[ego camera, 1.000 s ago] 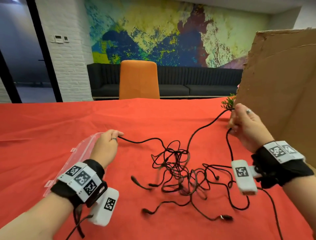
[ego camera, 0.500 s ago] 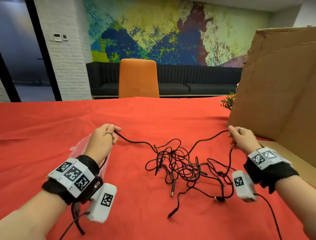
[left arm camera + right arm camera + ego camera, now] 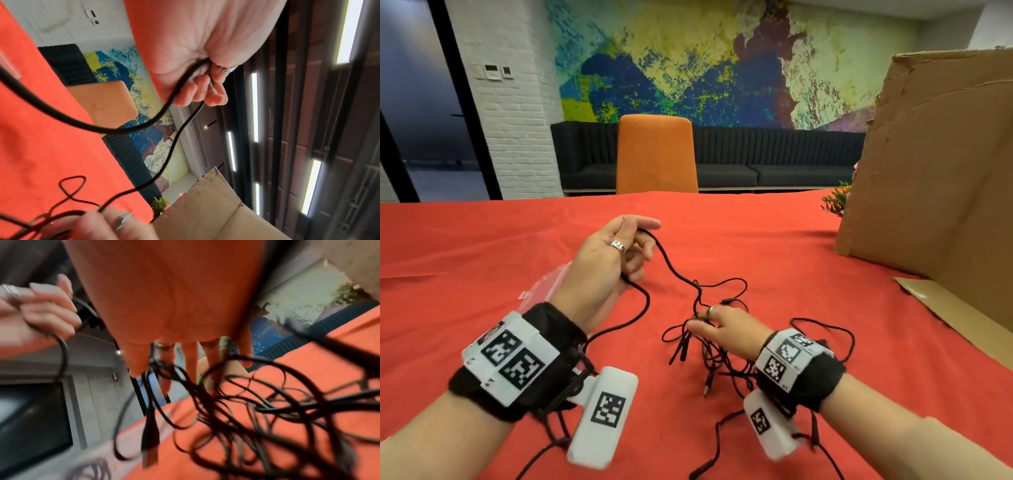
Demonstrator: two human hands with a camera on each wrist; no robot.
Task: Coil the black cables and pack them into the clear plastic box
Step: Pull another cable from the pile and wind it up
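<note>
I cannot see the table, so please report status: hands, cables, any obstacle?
Left hand grips one black cable, raised. Right hand on the tangled cables, grip unclear. Clear plastic box behind left wrist.

Black cables (image 3: 709,346) tangle on a red-clothed desk (image 3: 791,257). A clear plastic box (image 3: 544,284) sits beside them. Behind: an orange chair (image 3: 655,154), brown cardboard (image 3: 935,164), and a blue, yellow and green mural (image 3: 705,61).

mural wall (image 3: 705,61) | white brick pillar (image 3: 517,113) | dark sofa (image 3: 756,161) | orange chair (image 3: 655,154)
</note>
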